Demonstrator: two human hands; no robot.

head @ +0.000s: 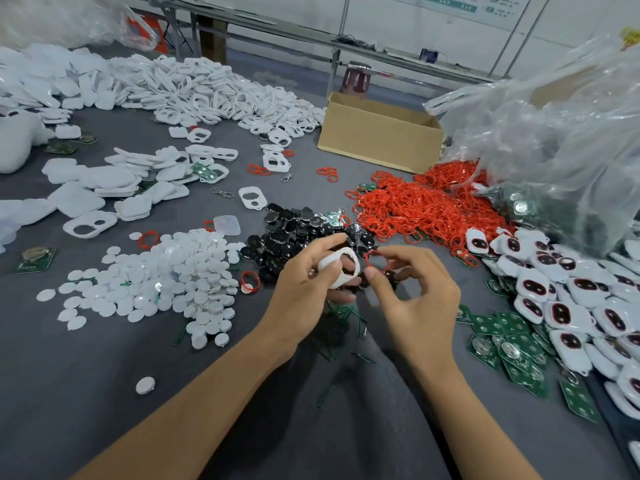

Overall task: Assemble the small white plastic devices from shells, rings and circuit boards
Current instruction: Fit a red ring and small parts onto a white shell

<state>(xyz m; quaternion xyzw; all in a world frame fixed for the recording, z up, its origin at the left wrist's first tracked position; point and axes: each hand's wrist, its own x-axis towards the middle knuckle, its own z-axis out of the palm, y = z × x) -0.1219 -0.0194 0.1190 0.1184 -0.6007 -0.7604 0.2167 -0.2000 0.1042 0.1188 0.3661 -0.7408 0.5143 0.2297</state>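
My left hand (304,289) grips a white plastic shell (337,268) with a cut-out opening, holding it above the table's middle. Just right of it, my right hand (415,296) pinches a thin red ring (375,259) between thumb and forefinger, close to the shell's opening. Under both hands lies a heap of black oval parts (294,233). A big pile of red rings (422,206) sits behind the right hand. Green circuit boards (509,351) lie at the right, next to assembled white devices (571,306).
White round discs (166,278) are heaped at the left, with white shells (114,181) and frames (207,91) behind them. A cardboard box (377,140) stands at the back. Clear plastic bags (554,126) rise at the right. Grey cloth (104,393) covers the table.
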